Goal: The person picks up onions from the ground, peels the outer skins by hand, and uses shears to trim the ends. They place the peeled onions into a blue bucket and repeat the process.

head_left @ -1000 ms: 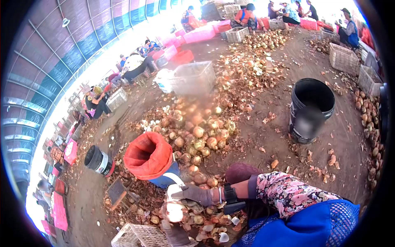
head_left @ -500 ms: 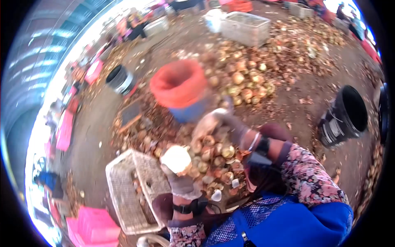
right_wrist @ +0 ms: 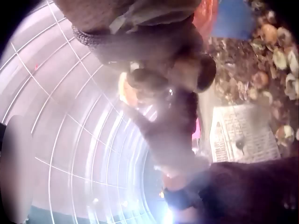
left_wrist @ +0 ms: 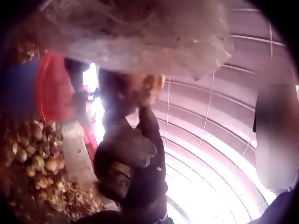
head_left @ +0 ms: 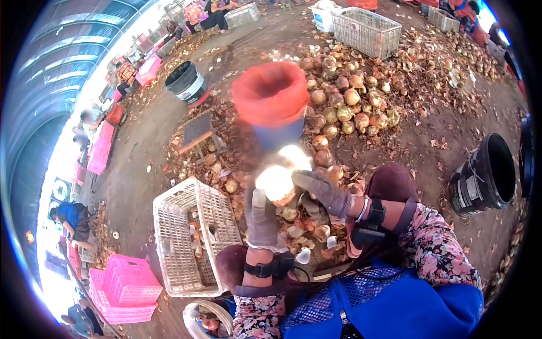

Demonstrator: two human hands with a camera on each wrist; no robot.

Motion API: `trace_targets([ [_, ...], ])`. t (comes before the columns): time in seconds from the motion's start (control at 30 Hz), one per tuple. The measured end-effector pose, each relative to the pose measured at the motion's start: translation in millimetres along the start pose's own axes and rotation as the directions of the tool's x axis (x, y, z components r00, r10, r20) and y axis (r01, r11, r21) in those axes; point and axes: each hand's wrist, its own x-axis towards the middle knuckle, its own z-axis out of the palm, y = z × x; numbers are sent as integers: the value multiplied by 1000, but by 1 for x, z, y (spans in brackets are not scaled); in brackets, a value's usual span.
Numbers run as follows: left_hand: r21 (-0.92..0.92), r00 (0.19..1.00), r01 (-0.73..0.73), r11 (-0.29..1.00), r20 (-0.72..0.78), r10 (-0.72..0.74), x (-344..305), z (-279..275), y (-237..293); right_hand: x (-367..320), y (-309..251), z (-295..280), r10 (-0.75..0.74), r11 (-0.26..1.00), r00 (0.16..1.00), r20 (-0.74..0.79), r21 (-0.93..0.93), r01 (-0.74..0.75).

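A pale onion (head_left: 275, 183), washed out by glare, sits between my two gloved hands in the head view. My left hand (head_left: 262, 220) grips it from below, thumb up along its near side. From the right, my right hand (head_left: 324, 192) holds the onion too, its thumb at the edge; glare whitens the area beyond. In the left wrist view, the onion (left_wrist: 152, 86) shows browned skin beside the right hand (left_wrist: 133, 149). Curled glove fingers (right_wrist: 147, 79) lie near the onion (right_wrist: 126, 88) in the right wrist view. Beyond stands a blue bucket (head_left: 276, 134) with a red mesh bag (head_left: 271, 104).
Onions (head_left: 350, 99) lie heaped ahead right, with loose skins around. A white crate (head_left: 195, 183) stands at left, pink crates (head_left: 127, 288) below it. Black buckets stand at right (head_left: 480, 181) and far left (head_left: 186, 85). A small stool (head_left: 197, 130) is beside the bag.
The head view has tilted down and turned left, so the white crate and both forearms show fully. My right hand has come back from beside the bag to the onion in my left.
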Motion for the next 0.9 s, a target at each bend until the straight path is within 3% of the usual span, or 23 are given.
trace_targets([
  [0.03, 107, 993, -115, 988, -6, 116, 0, 1, 2, 6, 7, -6, -34, 996, 999, 9, -79, 35],
  [0.13, 380, 978, -202, 903, 22, 210, 0, 0, -5, 9, 16, -17, -108, 968, 992, 57, -222, 118],
  [0.17, 465, 965, -250, 850, 50, 256, 1, -3, -11, 13, 17, -17, -427, 804, 898, 105, -410, 430],
  [0.2, 445, 967, -238, 863, 27, 253, 1, -6, -14, 21, 21, -19, -678, 509, 703, 214, -554, 659],
  [0.3, 324, 983, -158, 933, -41, 180, 1, -8, -10, 25, 35, -23, -702, 207, 622, 347, -736, 645],
  [0.37, 339, 981, -136, 931, -87, 175, 2, -13, -11, 8, 24, -21, -537, 325, 800, 268, -810, 489],
  [0.47, 315, 968, -153, 937, -142, 206, -2, -11, -16, 9, 26, -18, -414, 257, 883, 221, -902, 347],
  [0.57, 327, 968, -176, 929, -115, 224, -5, -8, -14, 12, 37, -20, -426, 160, 880, 212, -939, 303],
  [0.67, 457, 939, -249, 854, -104, 329, -4, -13, -21, 15, 40, -18, -361, 216, 915, 181, -938, 271],
  [0.8, 572, 891, -348, 743, -46, 452, -7, 1, -18, 25, 45, -17, -408, 338, 895, 178, -881, 330],
  [0.9, 555, 915, -314, 770, -39, 401, -6, -9, -22, 40, 60, -23, -440, 327, 872, 215, -866, 378],
])
